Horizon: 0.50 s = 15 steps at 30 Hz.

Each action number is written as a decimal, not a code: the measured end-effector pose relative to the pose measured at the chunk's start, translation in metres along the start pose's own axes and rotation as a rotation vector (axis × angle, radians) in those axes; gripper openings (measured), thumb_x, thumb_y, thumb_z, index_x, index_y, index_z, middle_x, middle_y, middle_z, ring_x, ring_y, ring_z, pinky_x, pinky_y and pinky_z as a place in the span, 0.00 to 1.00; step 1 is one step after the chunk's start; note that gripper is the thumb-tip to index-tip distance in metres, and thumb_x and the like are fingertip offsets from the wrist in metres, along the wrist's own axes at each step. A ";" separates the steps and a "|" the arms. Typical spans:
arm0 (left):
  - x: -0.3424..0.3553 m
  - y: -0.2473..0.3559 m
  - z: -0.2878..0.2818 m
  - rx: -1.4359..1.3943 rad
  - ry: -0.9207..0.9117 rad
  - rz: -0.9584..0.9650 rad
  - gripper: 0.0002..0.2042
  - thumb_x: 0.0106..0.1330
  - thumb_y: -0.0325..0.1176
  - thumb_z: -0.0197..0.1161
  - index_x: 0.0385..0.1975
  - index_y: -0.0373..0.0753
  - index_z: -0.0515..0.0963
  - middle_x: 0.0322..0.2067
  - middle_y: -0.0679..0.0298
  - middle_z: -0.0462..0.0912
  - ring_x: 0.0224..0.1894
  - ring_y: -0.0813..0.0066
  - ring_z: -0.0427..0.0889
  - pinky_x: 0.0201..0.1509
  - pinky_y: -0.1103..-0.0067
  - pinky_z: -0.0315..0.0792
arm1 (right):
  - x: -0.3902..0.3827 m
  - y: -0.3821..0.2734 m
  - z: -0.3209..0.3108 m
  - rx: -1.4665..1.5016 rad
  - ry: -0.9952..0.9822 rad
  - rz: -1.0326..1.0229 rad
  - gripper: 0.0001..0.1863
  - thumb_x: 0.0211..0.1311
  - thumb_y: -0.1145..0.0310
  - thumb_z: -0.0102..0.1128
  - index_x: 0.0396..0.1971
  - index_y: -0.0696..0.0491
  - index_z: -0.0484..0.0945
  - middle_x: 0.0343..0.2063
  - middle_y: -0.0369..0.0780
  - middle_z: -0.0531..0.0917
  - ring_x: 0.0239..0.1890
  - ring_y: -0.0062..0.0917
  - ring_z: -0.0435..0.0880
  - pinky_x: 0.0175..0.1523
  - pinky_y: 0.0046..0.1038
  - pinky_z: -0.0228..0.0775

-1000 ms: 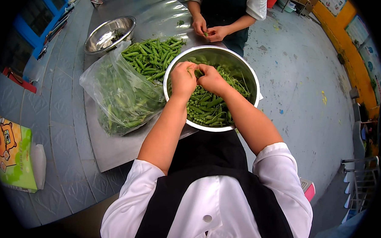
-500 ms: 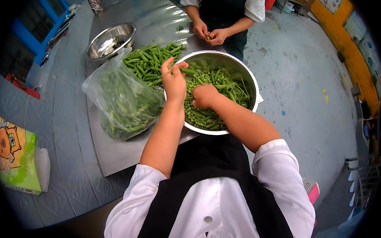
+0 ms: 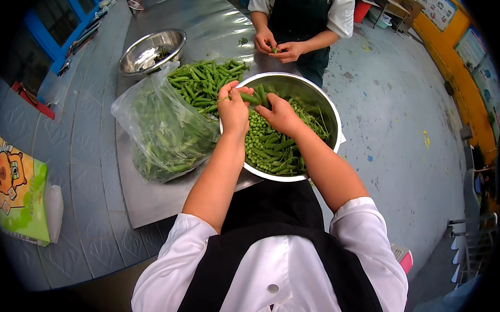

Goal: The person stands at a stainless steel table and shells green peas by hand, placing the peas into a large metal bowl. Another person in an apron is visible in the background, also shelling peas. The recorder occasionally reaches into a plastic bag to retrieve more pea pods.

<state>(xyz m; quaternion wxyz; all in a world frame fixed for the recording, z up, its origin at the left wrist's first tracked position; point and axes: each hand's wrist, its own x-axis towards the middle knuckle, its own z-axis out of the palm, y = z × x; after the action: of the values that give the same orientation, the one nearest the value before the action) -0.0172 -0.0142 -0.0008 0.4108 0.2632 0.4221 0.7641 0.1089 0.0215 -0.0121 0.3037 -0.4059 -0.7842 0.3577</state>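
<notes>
My left grip, fingers part-curled, has a green pea pod; my right grip is pinched closed on a second pod — both over the steel bowl's 11 o'clock side, shelled peas inside. Pod heap on the bench at 10, plastic bag at 9 — co-worker's hands at 12.

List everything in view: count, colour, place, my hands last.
Basin: one, silver, centre
Peas: many, green, in basin
Pods: many, green, basin, bag, table
Bag: one, clear, left of basin
Bowl: one, silver, upper left
Table: one, silver, underneath
Box: one, green and orange, far left
Co-worker: one, dark apron, top centre
Floor: one, grey, right
Wall: one, orange-yellow, far right
Held pods: count unclear, green, both hands
Left hand: one, bare, over basin's left edge
Right hand: one, bare, over basin
</notes>
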 end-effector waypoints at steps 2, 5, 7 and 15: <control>0.001 0.001 0.000 -0.044 0.051 0.003 0.12 0.69 0.30 0.38 0.47 0.32 0.60 0.32 0.57 0.72 0.34 0.70 0.76 0.36 0.72 0.74 | -0.001 -0.001 0.000 -0.031 0.010 -0.020 0.18 0.53 0.60 0.57 0.29 0.62 0.70 0.21 0.46 0.76 0.25 0.31 0.76 0.31 0.32 0.67; 0.001 0.003 -0.004 -0.067 0.107 -0.002 0.13 0.69 0.34 0.43 0.44 0.31 0.63 0.28 0.60 0.71 0.27 0.75 0.73 0.29 0.76 0.72 | -0.002 -0.011 -0.004 -0.023 0.065 0.037 0.17 0.56 0.62 0.54 0.34 0.63 0.70 0.23 0.47 0.77 0.27 0.34 0.77 0.32 0.32 0.67; 0.003 0.002 -0.005 0.041 -0.005 -0.068 0.14 0.67 0.38 0.47 0.40 0.31 0.67 0.24 0.64 0.71 0.23 0.79 0.70 0.25 0.81 0.69 | -0.001 -0.004 -0.001 0.128 0.093 -0.032 0.16 0.58 0.63 0.52 0.37 0.62 0.70 0.22 0.44 0.77 0.25 0.29 0.76 0.31 0.30 0.67; -0.003 0.000 -0.003 0.055 -0.216 -0.168 0.13 0.59 0.36 0.61 0.36 0.31 0.74 0.22 0.68 0.73 0.19 0.84 0.67 0.21 0.86 0.62 | -0.001 -0.014 -0.017 0.536 -0.079 0.062 0.14 0.61 0.64 0.51 0.40 0.58 0.70 0.21 0.31 0.72 0.21 0.14 0.66 0.28 0.20 0.63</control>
<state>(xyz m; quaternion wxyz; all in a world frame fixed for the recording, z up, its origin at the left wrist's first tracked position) -0.0178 -0.0174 -0.0022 0.5091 0.3188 0.4167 0.6823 0.1164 0.0201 0.0087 0.3584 -0.3205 -0.6601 0.5772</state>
